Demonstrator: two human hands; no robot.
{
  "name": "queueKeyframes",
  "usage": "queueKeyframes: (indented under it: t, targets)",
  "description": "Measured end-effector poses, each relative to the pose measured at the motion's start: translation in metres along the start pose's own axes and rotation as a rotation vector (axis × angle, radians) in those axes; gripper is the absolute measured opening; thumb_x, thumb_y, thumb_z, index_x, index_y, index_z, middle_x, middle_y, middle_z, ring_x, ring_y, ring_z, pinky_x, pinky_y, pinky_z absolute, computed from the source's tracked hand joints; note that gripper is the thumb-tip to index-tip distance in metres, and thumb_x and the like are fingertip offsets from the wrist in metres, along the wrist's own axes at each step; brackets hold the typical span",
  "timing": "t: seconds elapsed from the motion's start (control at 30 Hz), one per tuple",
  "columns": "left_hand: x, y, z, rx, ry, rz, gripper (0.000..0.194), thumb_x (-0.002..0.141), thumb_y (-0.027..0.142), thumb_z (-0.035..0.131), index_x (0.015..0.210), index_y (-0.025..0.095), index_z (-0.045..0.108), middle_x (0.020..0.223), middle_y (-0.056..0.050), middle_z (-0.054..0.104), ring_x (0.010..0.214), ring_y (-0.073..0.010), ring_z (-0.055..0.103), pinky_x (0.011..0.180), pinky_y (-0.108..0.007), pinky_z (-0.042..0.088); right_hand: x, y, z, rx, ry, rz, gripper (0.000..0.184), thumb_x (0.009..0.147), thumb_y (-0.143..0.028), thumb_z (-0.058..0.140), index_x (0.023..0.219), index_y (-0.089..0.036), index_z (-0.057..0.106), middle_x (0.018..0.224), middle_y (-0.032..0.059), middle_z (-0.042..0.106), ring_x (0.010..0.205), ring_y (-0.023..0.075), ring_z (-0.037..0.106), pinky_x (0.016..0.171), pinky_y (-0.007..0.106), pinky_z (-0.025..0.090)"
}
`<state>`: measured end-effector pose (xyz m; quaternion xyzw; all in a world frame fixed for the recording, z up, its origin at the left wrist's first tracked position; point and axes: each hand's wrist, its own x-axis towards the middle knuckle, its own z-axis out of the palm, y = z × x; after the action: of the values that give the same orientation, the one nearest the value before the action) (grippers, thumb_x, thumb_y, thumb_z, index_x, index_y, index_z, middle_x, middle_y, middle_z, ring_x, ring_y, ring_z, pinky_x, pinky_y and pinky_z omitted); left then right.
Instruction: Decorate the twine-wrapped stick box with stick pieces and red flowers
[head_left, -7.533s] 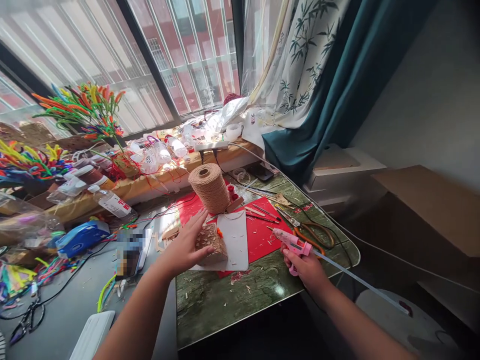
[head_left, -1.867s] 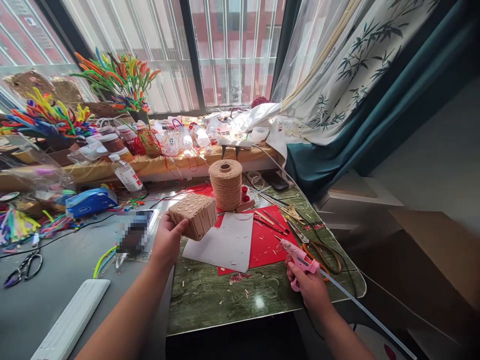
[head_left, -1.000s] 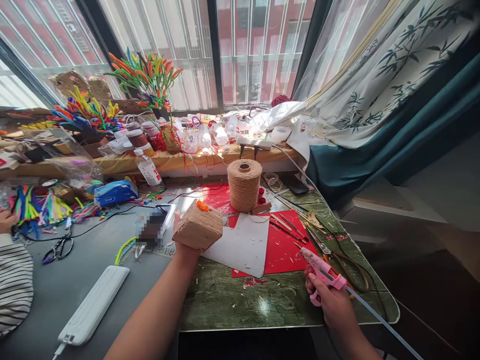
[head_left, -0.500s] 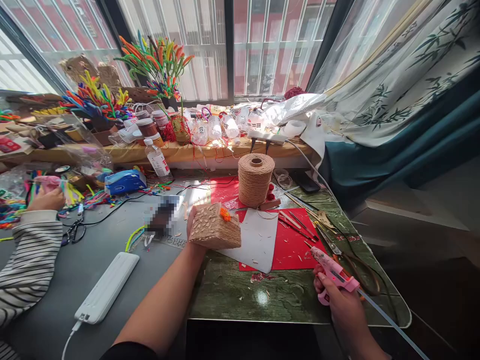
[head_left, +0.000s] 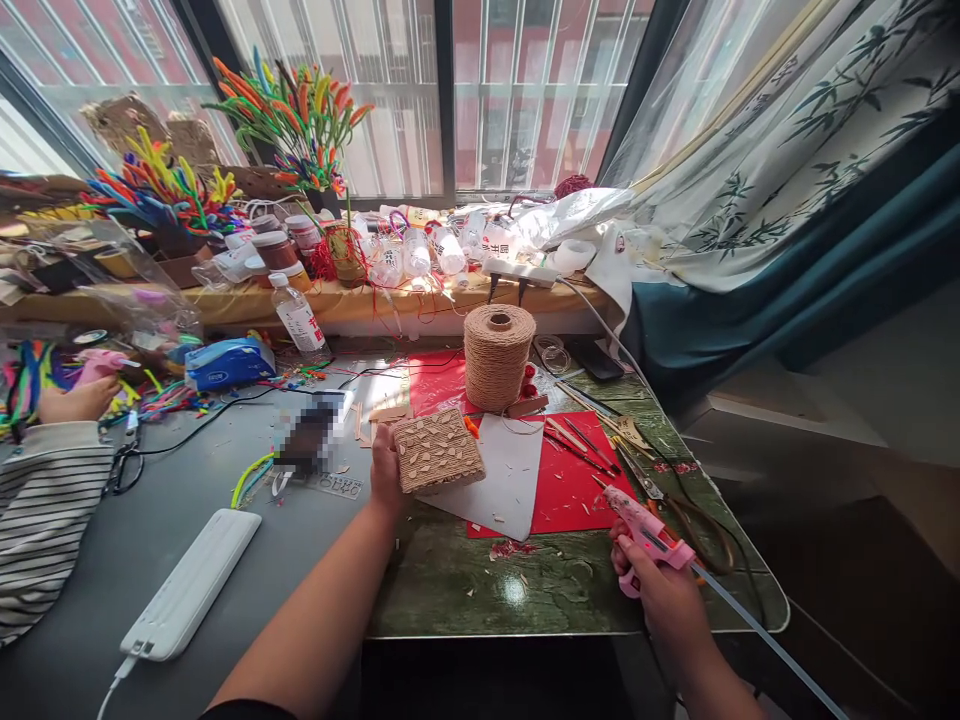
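Partly cropped, translucent glue stick (head_left: 769,640).

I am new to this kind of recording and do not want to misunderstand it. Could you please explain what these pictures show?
There is no machine here: a person works with two bare hands. Every picture comes from one camera worn on the head, looking forward and down.

The left hand holds a brown boxy piece with pale chips on its face. The right hand grips a pink glue gun; a long clear stick extends behind it.

On the green table are a spool of twine, red sheets, a white sheet and scissors. The striped sleeve at far left belongs to another person.
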<state>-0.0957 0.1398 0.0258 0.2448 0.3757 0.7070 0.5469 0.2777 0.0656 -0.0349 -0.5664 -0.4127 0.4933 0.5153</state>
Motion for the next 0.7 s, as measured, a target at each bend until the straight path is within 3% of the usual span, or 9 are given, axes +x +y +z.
queueKeyframes:
  t: [0.17, 0.33, 0.47, 0.7]
  targets:
    - [-0.0019, -0.0010, 0.0047, -0.007, -0.115, 0.030, 0.053, 0.084, 0.061, 0.064, 0.113, 0.018, 0.071, 0.114, -0.011, 0.077, 0.121, -0.0380, 0.067, 0.098, -0.047, 0.056, 0.0010, 0.0011, -0.0009, 0.003, 0.019, 0.031, 0.035, 0.080, -0.050, 0.081, 0.093, -0.019, 0.072, 0.075, 0.0034, 0.064, 0.063, 0.0163, 0.057, 0.055, 0.027, 0.048]
    - [0.0017, -0.0072, -0.0024, 0.058, -0.167, 0.068, 0.046, 0.082, 0.042, 0.064, 0.122, 0.019, 0.067, 0.124, -0.008, 0.073, 0.127, -0.0335, 0.062, 0.103, -0.043, 0.052, 0.0020, 0.0039, -0.0037, -0.001, -0.001, 0.035, 0.036, 0.081, -0.050, 0.081, 0.093, -0.018, 0.071, 0.076, 0.0035, 0.063, 0.063, 0.0163, 0.058, 0.054, 0.027, 0.049]
    - [0.0027, -0.0089, -0.0044, 0.088, -0.150, 0.076, 0.043, 0.080, 0.037, 0.062, 0.119, 0.021, 0.067, 0.119, -0.007, 0.073, 0.119, -0.0319, 0.066, 0.097, -0.042, 0.054, 0.0034, 0.0081, -0.0053, -0.006, 0.002, 0.035, 0.038, 0.082, -0.051, 0.080, 0.095, -0.017, 0.070, 0.079, 0.0050, 0.065, 0.064, 0.0165, 0.058, 0.054, 0.028, 0.048]
    - [-0.0027, -0.0042, 0.0007, 0.324, -0.134, 0.248, 0.037, 0.074, 0.036, 0.065, 0.107, 0.018, 0.069, 0.104, -0.008, 0.073, 0.101, -0.0304, 0.067, 0.089, -0.041, 0.053, 0.0015, 0.0078, -0.0030, -0.008, -0.002, 0.018, 0.035, 0.086, -0.050, 0.077, 0.098, -0.018, 0.070, 0.077, 0.0033, 0.062, 0.064, 0.0162, 0.056, 0.055, 0.028, 0.047]
